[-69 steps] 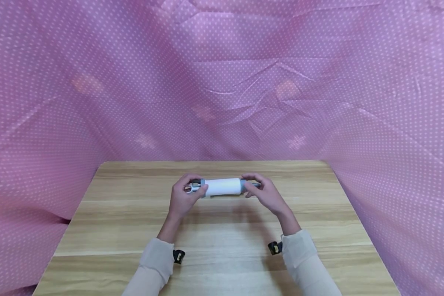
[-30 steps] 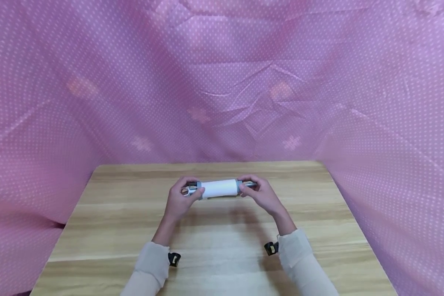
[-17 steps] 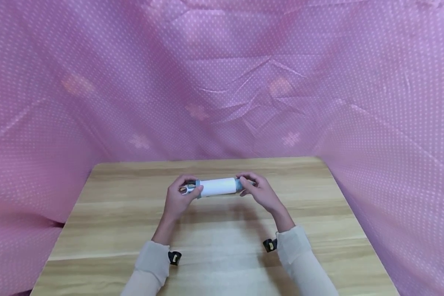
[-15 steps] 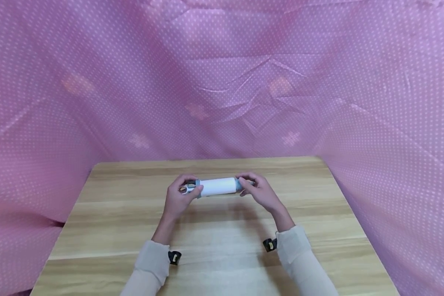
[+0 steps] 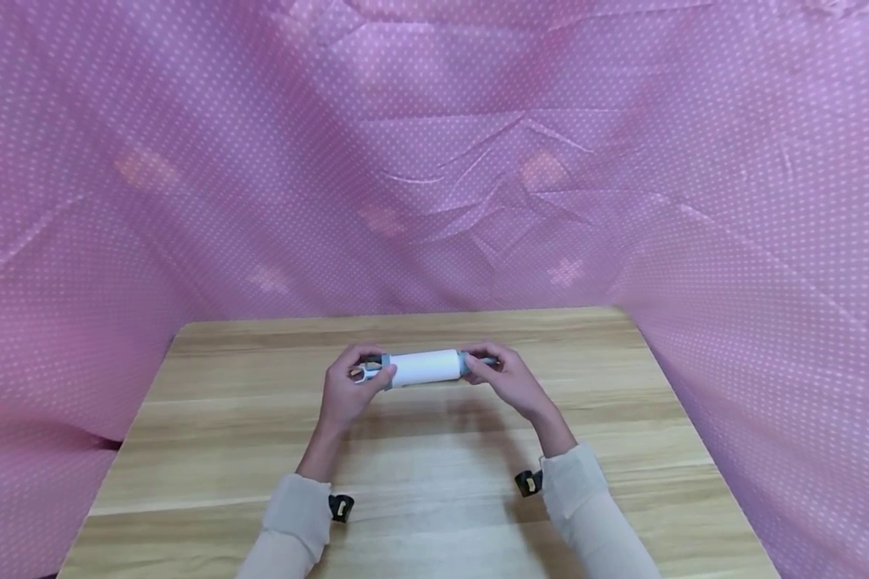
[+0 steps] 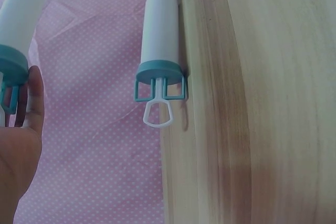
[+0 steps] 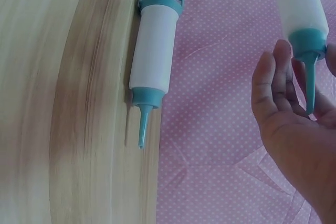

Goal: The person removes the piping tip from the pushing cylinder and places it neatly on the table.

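Observation:
Both hands hold a large white syringe point(image 5: 425, 367) level above the far part of the table, one hand at each end. The left hand point(image 5: 343, 396) grips the teal collar at the handle end, thumb on the near side. At the nozzle end, the right hand point(image 5: 514, 388) has thumb and fingers around the teal collar; its teal tip point(image 7: 310, 85) points into the palm. Both wrist views also show a second, matching syringe point(image 6: 160, 30) with a white loop handle point(image 6: 158, 115), lying along the table's edge. From the head view the held syringe hides most of it.
The wooden table point(image 5: 434, 515) has rounded far corners. Pink dotted cloth point(image 5: 434, 161) hangs behind it and along both sides. Small black wrist cameras point(image 5: 341, 507) sit at the rolled beige sleeves point(image 5: 300, 507).
The right thumb and fingers have shifted slightly about the nozzle collar. Hands and syringe appear a little further left, along with the whole head view. Both hands keep their hold.

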### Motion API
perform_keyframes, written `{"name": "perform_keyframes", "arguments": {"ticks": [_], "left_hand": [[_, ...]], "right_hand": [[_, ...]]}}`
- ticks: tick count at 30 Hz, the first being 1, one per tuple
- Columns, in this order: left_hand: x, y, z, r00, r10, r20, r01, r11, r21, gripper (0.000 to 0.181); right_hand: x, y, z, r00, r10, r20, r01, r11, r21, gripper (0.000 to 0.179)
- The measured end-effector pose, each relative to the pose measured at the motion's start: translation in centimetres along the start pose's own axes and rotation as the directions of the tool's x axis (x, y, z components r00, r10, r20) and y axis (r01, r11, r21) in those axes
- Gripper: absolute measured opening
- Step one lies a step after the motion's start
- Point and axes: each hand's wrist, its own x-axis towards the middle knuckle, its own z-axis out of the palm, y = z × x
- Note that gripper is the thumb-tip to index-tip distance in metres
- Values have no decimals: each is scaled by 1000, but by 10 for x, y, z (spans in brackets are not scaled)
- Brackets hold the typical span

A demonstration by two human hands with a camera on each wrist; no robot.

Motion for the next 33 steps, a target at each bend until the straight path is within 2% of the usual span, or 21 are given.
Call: {"name": "perform_keyframes", "arguments": {"ticks": [3, 9, 16, 24, 28, 33], "left_hand": [[0, 0, 0, 1000, 13, 3, -13, 1000, 1, 27], [-2, 2, 0, 1000, -1, -6, 1, 1000, 2, 26], [-2, 2, -2, 1000, -10, -7, 10, 1000, 1, 28], [-2, 4, -3, 1000, 2, -7, -2, 1000, -4, 26], [-1, 4, -4, 1000, 5, 16, -5, 1000, -7, 27], [-1, 4, -7, 998, -38, 59, 38, 999, -2, 30]], "right_hand": [[-1, -1, 0, 1000, 2, -16, -2, 1000, -2, 34], [-3, -4, 0, 1000, 1, -22, 0, 1000, 31, 35], [-1, -4, 0, 1000, -28, -8, 28, 999, 31, 40], [1, -4, 2, 1000, -11, 24, 10, 999, 37, 36], [1, -4, 2, 1000, -28, 14, 28, 999, 25, 34], [2, -4, 1, 999, -51, 2, 51, 999, 10, 33]]}}
